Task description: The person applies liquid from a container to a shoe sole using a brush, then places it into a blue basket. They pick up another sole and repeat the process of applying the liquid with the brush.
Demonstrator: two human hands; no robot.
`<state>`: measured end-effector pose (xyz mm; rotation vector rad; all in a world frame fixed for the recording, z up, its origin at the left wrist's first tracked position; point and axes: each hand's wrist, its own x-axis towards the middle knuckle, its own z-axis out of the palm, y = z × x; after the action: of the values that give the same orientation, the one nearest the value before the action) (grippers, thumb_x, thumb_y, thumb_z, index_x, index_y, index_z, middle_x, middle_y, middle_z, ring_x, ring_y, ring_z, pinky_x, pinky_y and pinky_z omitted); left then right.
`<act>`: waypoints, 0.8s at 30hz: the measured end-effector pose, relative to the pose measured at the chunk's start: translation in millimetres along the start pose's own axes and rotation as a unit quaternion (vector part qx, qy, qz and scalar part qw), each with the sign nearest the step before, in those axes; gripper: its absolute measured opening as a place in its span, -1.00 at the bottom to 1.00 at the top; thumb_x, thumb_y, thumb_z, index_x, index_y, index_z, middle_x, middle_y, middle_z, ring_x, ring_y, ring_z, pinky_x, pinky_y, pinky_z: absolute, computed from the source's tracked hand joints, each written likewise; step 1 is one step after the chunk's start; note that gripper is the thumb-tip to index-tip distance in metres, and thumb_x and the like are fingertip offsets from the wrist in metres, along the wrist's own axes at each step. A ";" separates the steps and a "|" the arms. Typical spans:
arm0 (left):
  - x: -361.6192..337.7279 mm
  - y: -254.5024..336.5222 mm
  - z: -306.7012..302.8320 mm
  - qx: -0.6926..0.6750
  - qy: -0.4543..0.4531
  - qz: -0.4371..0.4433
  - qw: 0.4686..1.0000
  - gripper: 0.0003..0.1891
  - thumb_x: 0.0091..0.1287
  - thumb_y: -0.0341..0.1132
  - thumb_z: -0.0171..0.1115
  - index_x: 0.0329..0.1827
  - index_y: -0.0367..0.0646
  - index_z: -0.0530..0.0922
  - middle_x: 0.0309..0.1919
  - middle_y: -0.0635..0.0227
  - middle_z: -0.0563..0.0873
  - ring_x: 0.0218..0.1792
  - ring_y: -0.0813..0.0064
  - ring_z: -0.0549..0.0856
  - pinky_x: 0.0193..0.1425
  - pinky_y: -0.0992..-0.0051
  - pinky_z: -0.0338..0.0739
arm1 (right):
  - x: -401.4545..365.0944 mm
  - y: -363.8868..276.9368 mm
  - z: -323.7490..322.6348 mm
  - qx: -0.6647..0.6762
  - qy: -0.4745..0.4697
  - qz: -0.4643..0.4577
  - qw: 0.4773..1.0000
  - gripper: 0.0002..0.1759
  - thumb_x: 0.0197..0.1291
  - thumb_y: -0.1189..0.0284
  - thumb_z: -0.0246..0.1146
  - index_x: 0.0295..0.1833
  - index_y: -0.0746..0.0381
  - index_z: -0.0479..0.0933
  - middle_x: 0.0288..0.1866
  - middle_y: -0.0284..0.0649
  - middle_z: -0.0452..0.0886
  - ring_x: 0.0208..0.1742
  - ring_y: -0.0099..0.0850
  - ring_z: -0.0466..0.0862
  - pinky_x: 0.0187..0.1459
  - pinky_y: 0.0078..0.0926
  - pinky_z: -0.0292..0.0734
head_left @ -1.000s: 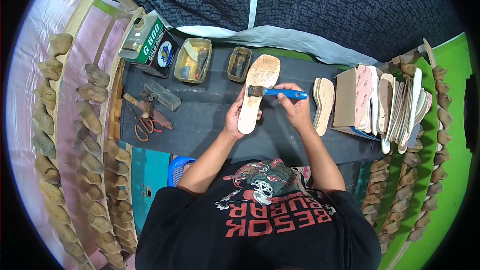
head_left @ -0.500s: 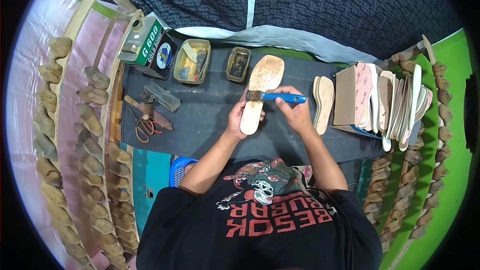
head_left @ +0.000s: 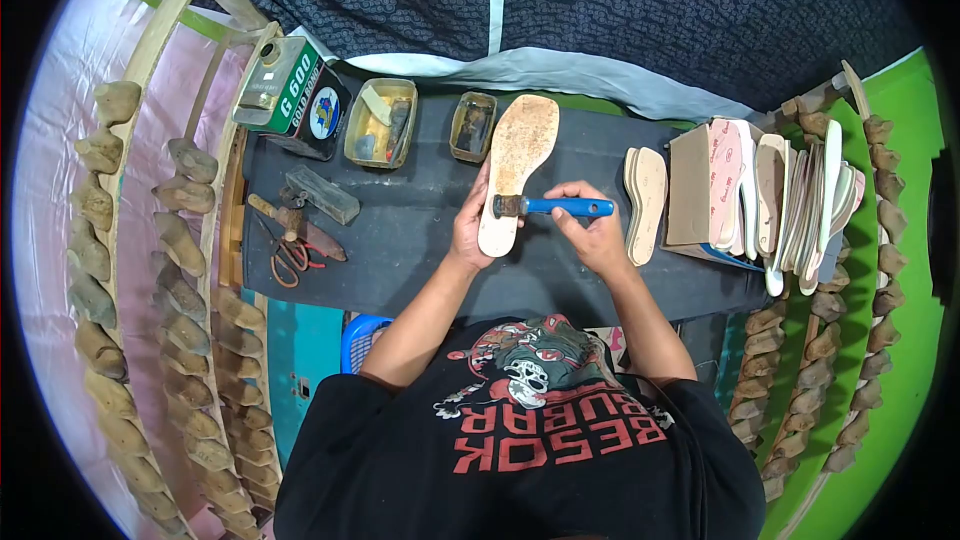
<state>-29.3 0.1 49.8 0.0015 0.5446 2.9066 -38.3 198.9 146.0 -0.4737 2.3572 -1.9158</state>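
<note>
Through the head view I see the sole point(head_left: 516, 158) held up over the tabletop point(head_left: 420, 215), directly in front of the body. Its long axis runs away from me, the broad end farthest and leaning slightly right, the narrow end nearest the chest. The left hand point(head_left: 467, 232) is the nearer one, touching: it is closed around the sole's left edge, with fingers passing behind and a fingertip showing at the right edge. From the right hand point(head_left: 594, 236), the sole lies to the left. That hand is pinched closed on the brush point(head_left: 572, 207), whose blue handle lies nearly square across the sole, bristles against the narrower part. I read that crossing angle as what each stroke along the length depends on. The stacked soles point(head_left: 652, 208) lie apart, to the right of the right hand.

Against the earlier frames, I find the bristles farther down toward the narrow end and the sole a little higher in view; both hands keep the same hold.
</note>
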 end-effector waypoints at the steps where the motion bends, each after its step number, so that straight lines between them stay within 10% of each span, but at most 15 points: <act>1: -0.3 1.3 1.5 0.002 0.003 0.003 1.000 -0.30 0.63 -0.16 -0.01 0.79 0.14 0.01 0.36 0.20 0.64 0.01 0.23 0.82 -0.05 0.25 0.83 | -1.2 2.4 -1.0 -0.002 -0.003 -0.007 1.000 -0.78 0.34 0.46 0.37 0.04 0.32 0.68 -0.15 -0.35 0.73 -0.12 -0.60 0.63 0.01 -0.51 0.54; 24: 0.4 -2.4 1.2 0.112 0.061 0.029 0.991 -0.35 0.71 0.06 -0.09 0.79 0.22 0.01 0.35 0.27 0.61 -0.02 0.29 0.79 -0.06 0.26 0.80 | -2.8 16.7 -20.9 -0.054 0.013 0.022 0.998 -0.76 0.43 0.49 0.34 0.13 0.33 0.63 0.00 -0.30 0.70 0.01 -0.53 0.67 0.14 -0.51 0.55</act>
<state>-29.2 2.8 50.0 -0.1334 0.9027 2.8985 -44.0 222.4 134.1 -0.4028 2.4753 -1.7926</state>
